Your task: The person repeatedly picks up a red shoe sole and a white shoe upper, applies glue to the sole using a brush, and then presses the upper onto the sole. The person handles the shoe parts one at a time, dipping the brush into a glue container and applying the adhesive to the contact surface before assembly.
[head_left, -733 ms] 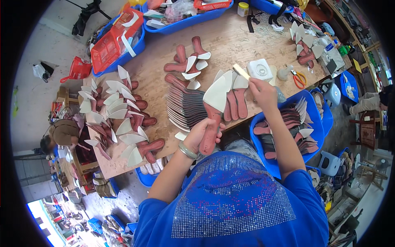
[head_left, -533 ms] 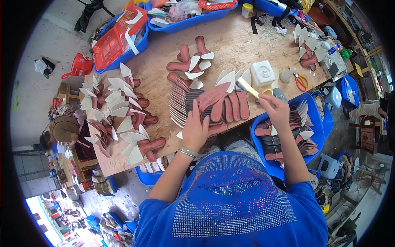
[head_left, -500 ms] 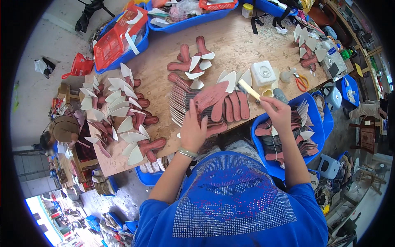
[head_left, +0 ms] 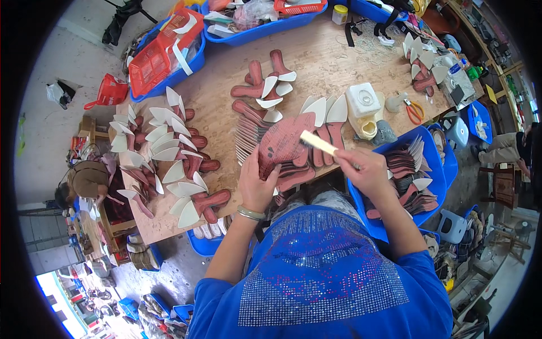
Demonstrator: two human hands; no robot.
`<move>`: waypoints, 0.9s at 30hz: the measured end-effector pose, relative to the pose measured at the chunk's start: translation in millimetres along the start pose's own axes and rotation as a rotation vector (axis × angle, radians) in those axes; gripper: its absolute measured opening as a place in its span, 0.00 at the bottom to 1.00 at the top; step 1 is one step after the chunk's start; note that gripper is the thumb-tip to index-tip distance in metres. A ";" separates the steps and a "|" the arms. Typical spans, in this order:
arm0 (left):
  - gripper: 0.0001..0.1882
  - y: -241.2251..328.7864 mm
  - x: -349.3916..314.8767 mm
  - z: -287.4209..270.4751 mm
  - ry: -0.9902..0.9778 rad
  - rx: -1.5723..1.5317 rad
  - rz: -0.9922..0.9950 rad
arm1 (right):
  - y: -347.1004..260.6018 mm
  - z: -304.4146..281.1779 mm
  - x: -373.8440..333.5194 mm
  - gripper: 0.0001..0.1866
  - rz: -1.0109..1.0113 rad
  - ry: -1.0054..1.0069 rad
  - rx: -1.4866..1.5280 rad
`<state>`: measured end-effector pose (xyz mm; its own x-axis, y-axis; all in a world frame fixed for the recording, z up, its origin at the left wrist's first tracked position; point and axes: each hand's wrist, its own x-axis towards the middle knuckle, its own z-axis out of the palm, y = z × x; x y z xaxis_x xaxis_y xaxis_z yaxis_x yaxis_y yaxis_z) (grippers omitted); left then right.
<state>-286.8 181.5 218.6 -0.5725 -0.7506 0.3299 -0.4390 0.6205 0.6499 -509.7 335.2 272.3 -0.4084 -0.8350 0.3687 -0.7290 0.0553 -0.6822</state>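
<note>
My left hand (head_left: 258,183) is closed around the narrow end of a reddish shoe insole (head_left: 285,138), raised over the table at a tilt. In my right hand (head_left: 364,172) is a brush (head_left: 319,143) with a flat pale handle. The brush's tip lies over the insole's right edge; whether it touches cannot be made out. Beneath and behind my left hand, a fanned row of insoles (head_left: 248,135) covers part of the tabletop. Beyond the brush lie insoles with white pointed pieces (head_left: 337,111). A white plastic container (head_left: 363,100) with a cut, yellowish-crusted opening stands to their right.
Clusters of insoles with white pieces (head_left: 166,150) spread over the table's left side. A blue tub (head_left: 435,186) of insoles sits by my right arm. Orange-handled pliers (head_left: 415,113) lie near the right edge. Blue baskets (head_left: 237,38) line the far edge. Someone sits at far left.
The brush in my right hand has moved left and down, over the insole. My left hand has shifted slightly left and now grips the insole's lower end, with the insole turned more upright.
</note>
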 end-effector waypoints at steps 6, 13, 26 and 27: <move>0.34 -3.3 -10.7 -12.1 0.036 -0.029 0.014 | 31.4 2.7 33.6 0.07 0.097 0.130 -0.181; 0.34 -15.4 -11.2 -11.7 0.105 0.147 0.105 | -46.6 12.6 33.1 0.06 -0.156 0.037 0.029; 0.35 -29.6 -21.3 -19.7 0.136 0.217 0.132 | -18.8 22.9 45.1 0.05 -0.030 0.146 -0.296; 0.35 -29.7 -21.5 -18.8 0.135 0.225 0.131 | -34.6 23.4 43.4 0.05 -0.086 0.082 -0.239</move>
<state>-248.4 174.9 205.1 -0.5433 -0.6750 0.4992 -0.5185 0.7374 0.4329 -489.3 284.3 297.2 -0.3752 -0.7958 0.4752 -0.8681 0.1220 -0.4812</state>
